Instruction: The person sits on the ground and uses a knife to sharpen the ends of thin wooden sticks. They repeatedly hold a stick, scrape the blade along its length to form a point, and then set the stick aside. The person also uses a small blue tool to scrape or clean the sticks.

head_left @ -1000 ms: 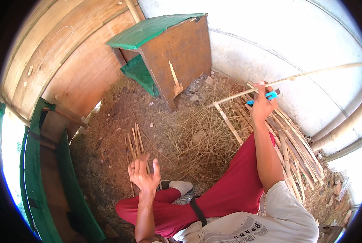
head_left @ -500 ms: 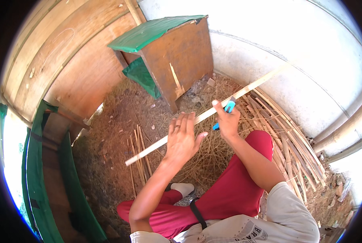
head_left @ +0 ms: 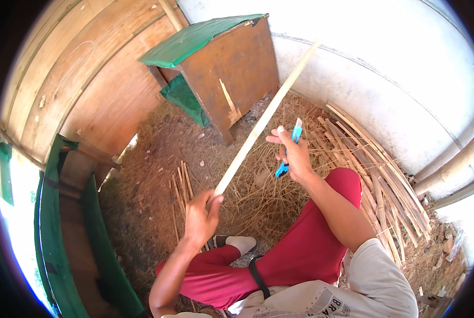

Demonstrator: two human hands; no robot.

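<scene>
My left hand [head_left: 200, 221] is closed around the lower end of a long pale bamboo strip [head_left: 263, 121]. The strip slants up and away to the right, its far end raised in front of the white wall. In my right hand [head_left: 296, 155] lies a blue utility knife [head_left: 296, 132], held across the palm with the thumb against it and some fingers partly extended. The knife's tip points upward, apart from the strip. Beneath both hands a heap of thin shavings [head_left: 263, 196] covers the ground.
A pile of bamboo strips [head_left: 377, 175] lies on the right by the white wall [head_left: 364, 90]. Several thinner strips [head_left: 183, 185] rest on the dirt at left. Ahead stands a wooden cabinet [head_left: 231, 74] with a green top. Green-covered shelving [head_left: 62, 228] runs along the left.
My left hand has gone from lying open on the strip to gripping its lower end, drawn nearer to me. The strip has swung steeper, and my right hand has come away from it with the knife.
</scene>
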